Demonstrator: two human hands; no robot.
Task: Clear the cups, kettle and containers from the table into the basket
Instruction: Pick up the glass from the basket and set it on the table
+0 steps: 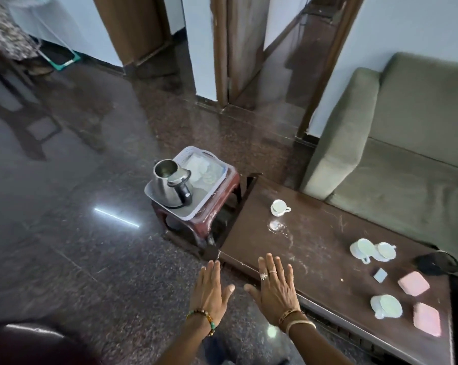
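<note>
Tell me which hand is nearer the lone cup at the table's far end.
Right. The right hand hovers flat over the table's near edge, with the cup beyond its fingertips. The left hand is off the table, over the floor, farther to the cup's left. Both hands are empty.

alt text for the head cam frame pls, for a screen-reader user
Two bare open hands, left hand and right hand, hover empty over the near corner of a dark brown wooden table still holding white ceramic cups and pink square containers. A steel kettle already stands in the white plastic basket on a low stool beside it.
</note>
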